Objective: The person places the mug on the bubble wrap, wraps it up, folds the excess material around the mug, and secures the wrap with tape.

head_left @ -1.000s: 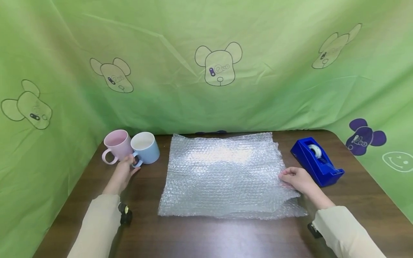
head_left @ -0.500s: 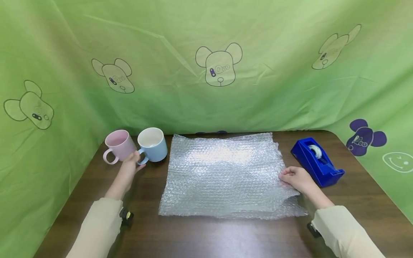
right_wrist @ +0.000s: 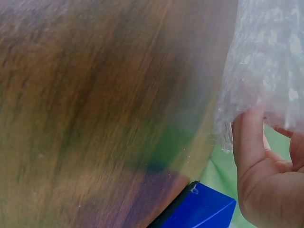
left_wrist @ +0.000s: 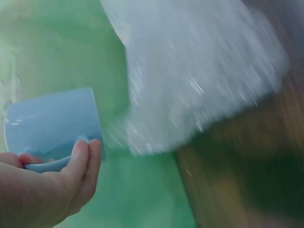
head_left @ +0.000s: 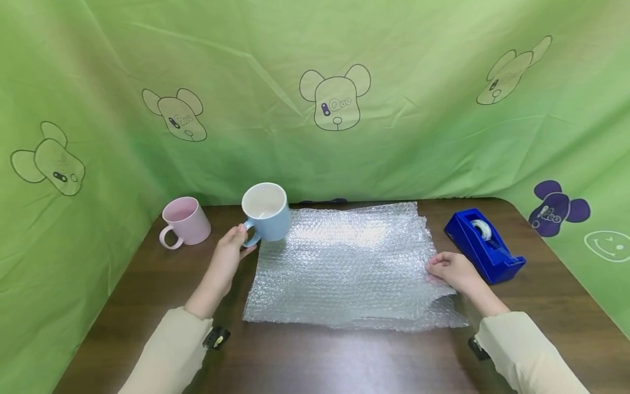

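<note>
In the head view, my left hand point(head_left: 225, 260) grips the handle of a light blue mug point(head_left: 274, 223) with a white inside. The mug is upright, in front of the left back corner of a sheet of bubble wrap point(head_left: 344, 273), and looks lifted. The left wrist view shows fingers and thumb curled round the handle of the blue mug point(left_wrist: 52, 121). At the wrap's right edge, my right hand point(head_left: 455, 271) pinches the bubble wrap between thumb and fingers. Part of that grip is hidden behind the wrap in the right wrist view. The wrap seems to have more than one layer.
A pink mug point(head_left: 189, 224) stands at the table's back left, handle to the left. A blue tape dispenser point(head_left: 482, 246) with a clear roll sits right of the wrap, close to my right hand. Green printed cloth point(head_left: 394, 153) hangs behind the wooden table point(head_left: 344, 358).
My left hand has carried the blue mug to the right, away from the pink mug, to the wrap's left back corner. My right hand has stayed at the wrap's edge.
</note>
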{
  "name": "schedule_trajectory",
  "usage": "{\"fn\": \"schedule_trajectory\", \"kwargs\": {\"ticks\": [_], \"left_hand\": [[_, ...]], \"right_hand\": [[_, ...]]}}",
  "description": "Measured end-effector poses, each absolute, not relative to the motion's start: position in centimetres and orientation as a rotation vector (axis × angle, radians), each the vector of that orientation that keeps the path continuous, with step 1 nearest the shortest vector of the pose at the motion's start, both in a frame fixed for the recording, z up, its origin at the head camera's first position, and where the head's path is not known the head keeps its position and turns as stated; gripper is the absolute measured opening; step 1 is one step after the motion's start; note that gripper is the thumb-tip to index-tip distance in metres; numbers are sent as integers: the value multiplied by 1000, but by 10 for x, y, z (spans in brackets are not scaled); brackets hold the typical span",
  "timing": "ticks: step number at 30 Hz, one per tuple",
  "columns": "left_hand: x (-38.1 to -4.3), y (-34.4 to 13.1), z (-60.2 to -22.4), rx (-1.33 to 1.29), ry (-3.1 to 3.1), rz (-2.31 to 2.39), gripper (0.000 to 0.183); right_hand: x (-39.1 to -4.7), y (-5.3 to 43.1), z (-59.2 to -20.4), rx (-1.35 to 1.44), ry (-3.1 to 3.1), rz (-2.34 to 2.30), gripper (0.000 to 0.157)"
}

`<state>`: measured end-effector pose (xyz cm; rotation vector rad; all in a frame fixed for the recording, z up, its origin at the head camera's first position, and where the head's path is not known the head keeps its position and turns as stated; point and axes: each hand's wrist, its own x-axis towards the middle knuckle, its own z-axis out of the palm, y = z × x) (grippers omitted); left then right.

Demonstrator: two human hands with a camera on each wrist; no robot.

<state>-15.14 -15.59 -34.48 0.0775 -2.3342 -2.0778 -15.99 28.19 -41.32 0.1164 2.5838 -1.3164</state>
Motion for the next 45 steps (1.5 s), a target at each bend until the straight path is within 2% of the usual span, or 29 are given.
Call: {"fn": "schedule_trajectory", "kwargs": {"ticks": [8, 23, 33, 45], "left_hand": [[-140, -115, -340, 116, -2516, -2049, 42], [-145, -56, -382, -21, -2557, -2163, 47], [-150, -47, -408, 3, -2585, -2243, 49], [-155, -47, -417, -13, -2609, -2246, 35]], "right_hand": [[-160, 280, -411, 130, 2557, -1323, 27], [-160, 284, -412, 108, 2549, -1358, 33], [-160, 280, -415, 129, 2527, -1364, 35], [-161, 280, -416, 134, 2567, -1328, 33]]}}
